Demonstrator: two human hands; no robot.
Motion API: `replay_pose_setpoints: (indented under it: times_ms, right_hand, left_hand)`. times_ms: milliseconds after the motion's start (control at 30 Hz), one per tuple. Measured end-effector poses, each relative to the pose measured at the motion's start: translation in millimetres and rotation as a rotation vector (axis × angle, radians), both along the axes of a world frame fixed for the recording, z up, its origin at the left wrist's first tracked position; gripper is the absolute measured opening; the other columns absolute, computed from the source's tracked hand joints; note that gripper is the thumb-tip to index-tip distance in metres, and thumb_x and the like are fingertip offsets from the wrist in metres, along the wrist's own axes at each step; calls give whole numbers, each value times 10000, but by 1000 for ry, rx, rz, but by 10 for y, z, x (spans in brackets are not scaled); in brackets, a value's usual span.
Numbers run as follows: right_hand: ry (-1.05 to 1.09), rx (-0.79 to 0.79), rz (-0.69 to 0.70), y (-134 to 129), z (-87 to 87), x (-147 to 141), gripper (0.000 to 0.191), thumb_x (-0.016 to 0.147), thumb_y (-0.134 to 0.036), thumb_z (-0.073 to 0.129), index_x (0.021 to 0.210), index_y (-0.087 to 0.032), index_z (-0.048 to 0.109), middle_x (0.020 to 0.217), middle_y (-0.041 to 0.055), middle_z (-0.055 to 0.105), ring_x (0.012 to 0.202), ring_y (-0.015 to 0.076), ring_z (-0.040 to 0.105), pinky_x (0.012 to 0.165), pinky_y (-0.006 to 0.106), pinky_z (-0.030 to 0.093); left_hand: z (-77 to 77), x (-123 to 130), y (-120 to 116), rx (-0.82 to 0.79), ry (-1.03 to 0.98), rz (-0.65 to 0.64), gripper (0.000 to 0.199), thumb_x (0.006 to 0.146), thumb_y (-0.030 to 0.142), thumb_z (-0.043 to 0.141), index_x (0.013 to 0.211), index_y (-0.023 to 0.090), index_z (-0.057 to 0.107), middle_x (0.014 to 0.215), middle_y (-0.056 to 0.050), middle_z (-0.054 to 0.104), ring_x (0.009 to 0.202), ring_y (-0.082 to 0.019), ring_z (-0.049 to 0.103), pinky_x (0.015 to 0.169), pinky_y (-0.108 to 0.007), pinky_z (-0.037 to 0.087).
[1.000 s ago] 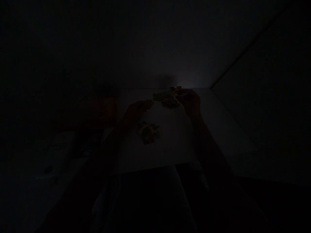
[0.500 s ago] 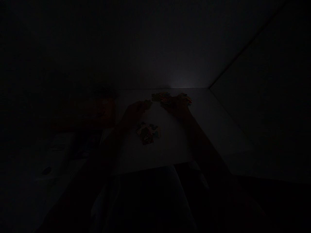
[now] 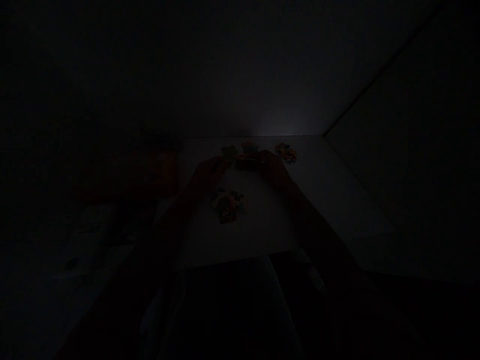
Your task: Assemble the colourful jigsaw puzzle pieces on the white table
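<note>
The scene is very dark. My right hand (image 3: 273, 167) is closed on what look like jigsaw puzzle pieces (image 3: 246, 162), which stick out to the left of its fingertips. My left hand (image 3: 210, 169) is just left of these, its fingertips close to a greenish puzzle piece (image 3: 229, 151); darkness hides whether it grips anything. Behind the held pieces is an orange-toned puzzle piece (image 3: 249, 146). Nearer me on the white table (image 3: 262, 215), several colourful pieces lie together as a joined-looking cluster (image 3: 228, 205).
To the right of my right hand lies a small pile of puzzle pieces (image 3: 286, 152). A reddish-orange package (image 3: 161, 172) stands at the left, with a dark printed sheet (image 3: 135, 220) in front of it. A pale wall (image 3: 243, 100) rises behind the table.
The pieces by my right hand have shifted and now show between my hands. The green piece at my left fingertips now lies slightly farther back. The near cluster has stayed put.
</note>
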State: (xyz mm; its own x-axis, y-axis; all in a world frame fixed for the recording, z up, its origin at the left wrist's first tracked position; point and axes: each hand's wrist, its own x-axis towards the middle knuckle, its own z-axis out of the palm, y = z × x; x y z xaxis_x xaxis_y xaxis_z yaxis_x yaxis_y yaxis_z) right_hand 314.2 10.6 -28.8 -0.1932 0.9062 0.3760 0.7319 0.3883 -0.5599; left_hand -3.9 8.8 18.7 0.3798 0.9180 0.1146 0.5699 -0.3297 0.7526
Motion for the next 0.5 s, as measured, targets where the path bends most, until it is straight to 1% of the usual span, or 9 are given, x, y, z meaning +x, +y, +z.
replay_pose_setpoints:
  times_ms: [100, 167, 233, 300, 367, 433, 500]
  right_hand:
    - [90, 40, -62, -6, 22, 7, 473, 1159, -476, 618, 1470, -254, 897, 1483, 171, 889, 1341, 379, 847, 1225, 587, 668]
    - [188, 82, -90, -13, 30, -6, 483, 1170, -541, 610, 1447, -258, 887, 1442, 161, 901, 1313, 371, 855, 1189, 562, 686]
    - [291, 112, -119, -28, 41, -27, 506, 1163, -622, 634, 1439, -269, 869, 1384, 152, 909, 1243, 360, 869, 1112, 532, 717]
    - [350, 117, -120, -54, 64, -53, 524, 1147, -691, 667, 1422, -288, 860, 1359, 146, 906, 1206, 354, 874, 1061, 521, 733]
    - [338, 116, -69, -91, 97, -88, 526, 1129, -738, 698, 1383, -313, 874, 1389, 145, 898, 1255, 362, 864, 1083, 537, 730]
    - [285, 119, 36, -124, 127, -135, 498, 1101, -753, 743, 1322, -335, 899, 1452, 144, 885, 1365, 376, 837, 1147, 564, 712]
    - [243, 130, 153, -142, 139, -196, 442, 1088, -735, 775, 1259, -354, 917, 1510, 130, 874, 1444, 378, 813, 1210, 586, 688]
  left_hand:
    - [-31, 2, 10, 7, -21, 4, 470, 1199, 600, 575, 1254, 222, 849, 1202, -111, 869, 1068, -284, 790, 1005, -393, 627]
    - [-64, 3, 24, 8, -60, 4, 472, 1185, 621, 596, 1230, 225, 849, 1184, -109, 872, 1063, -289, 794, 975, -393, 623]
    - [-94, 11, 39, -7, -116, 12, 474, 1163, 652, 632, 1211, 228, 840, 1155, -109, 874, 1053, -293, 797, 936, -390, 620]
    - [-115, 38, 55, -52, -184, 9, 482, 1153, 676, 655, 1216, 228, 822, 1159, -111, 875, 1024, -278, 795, 895, -375, 624]
    - [-127, 88, 70, -132, -268, -21, 500, 1163, 688, 653, 1252, 220, 806, 1203, -127, 873, 976, -253, 795, 856, -357, 631]
    - [-140, 146, 88, -239, -356, -51, 539, 1180, 706, 634, 1320, 213, 799, 1276, -150, 863, 943, -243, 815, 819, -353, 642]
    - [-164, 185, 107, -331, -432, -52, 559, 1187, 709, 635, 1394, 213, 787, 1348, -165, 850, 967, -259, 848, 807, -363, 664]
